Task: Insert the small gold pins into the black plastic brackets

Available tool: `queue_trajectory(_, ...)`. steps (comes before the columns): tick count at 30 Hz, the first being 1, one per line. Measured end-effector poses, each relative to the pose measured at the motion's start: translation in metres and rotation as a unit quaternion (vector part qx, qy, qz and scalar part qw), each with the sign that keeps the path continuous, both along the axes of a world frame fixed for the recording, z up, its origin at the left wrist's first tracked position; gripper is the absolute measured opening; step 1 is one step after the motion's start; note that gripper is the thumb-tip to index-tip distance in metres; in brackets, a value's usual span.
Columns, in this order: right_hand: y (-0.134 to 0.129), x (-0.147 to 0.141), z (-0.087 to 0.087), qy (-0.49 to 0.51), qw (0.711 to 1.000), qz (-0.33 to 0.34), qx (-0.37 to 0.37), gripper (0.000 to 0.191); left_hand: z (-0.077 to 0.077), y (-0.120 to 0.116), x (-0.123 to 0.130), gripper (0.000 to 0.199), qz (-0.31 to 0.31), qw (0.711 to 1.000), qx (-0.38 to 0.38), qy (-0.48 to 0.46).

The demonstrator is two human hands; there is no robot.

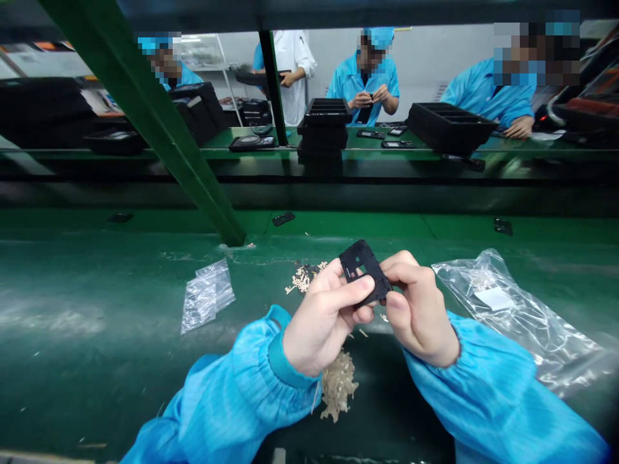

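Left hand (pixel 316 319) clamps black part (pixel 371 264); right hand (pixel 420 309) pinches corner.

From my distant seat, I see my left arm (pixel 232 380) and my right arm (pixel 503 393) extend from the lower edge toward the middle, where both hands are near each other. My left hand (pixel 316 322) grips, its thumb (pixel 351 292) laid on top, fingers curled below. My right hand (pixel 425 316) bends inward, thumb and forefinger tips pinching.
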State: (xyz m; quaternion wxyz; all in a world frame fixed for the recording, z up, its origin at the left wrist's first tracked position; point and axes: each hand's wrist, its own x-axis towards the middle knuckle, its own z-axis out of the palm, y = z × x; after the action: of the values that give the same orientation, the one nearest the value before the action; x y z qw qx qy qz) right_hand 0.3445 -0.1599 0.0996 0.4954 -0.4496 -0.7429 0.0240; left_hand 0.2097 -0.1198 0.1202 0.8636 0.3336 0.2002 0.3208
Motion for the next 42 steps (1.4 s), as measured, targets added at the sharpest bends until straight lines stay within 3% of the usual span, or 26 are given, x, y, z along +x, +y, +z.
queue_trajectory(5,0.003,0.003,-0.001,0.003,1.000,0.005,0.001,0.013,0.001,0.003,-0.001,0.018,0.035,0.998,0.034,0.026)
queue_trajectory(10,-0.001,0.005,0.008,0.175,0.969,0.109,-0.135,0.026,0.003,0.004,-0.006,0.025,0.136,0.973,0.182,0.047)
queue_trajectory(15,-0.004,0.004,0.016,0.233,0.933,0.166,-0.218,0.029,0.002,0.002,-0.010,0.022,0.140,0.958,0.240,0.069)
queue_trajectory(24,0.000,0.001,0.013,0.184,0.964,0.100,-0.162,0.030,0.002,-0.002,-0.009,0.023,0.160,0.935,0.298,0.108)
queue_trajectory(31,-0.004,-0.006,0.015,0.106,0.990,-0.008,-0.091,0.027,0.002,-0.003,-0.008,0.025,0.170,0.946,0.252,0.110)
queue_trajectory(33,-0.006,-0.004,0.017,0.101,0.991,0.002,-0.091,0.025,0.001,0.000,-0.007,0.025,0.157,0.953,0.243,0.093)
queue_trajectory(36,-0.008,0.000,0.017,0.190,0.969,0.073,-0.141,0.021,0.000,0.005,-0.007,0.026,0.129,0.962,0.232,0.059)
queue_trajectory(42,-0.004,0.007,0.012,0.353,0.863,0.206,-0.296,0.011,0.000,0.010,-0.008,0.026,0.092,0.969,0.226,0.031)
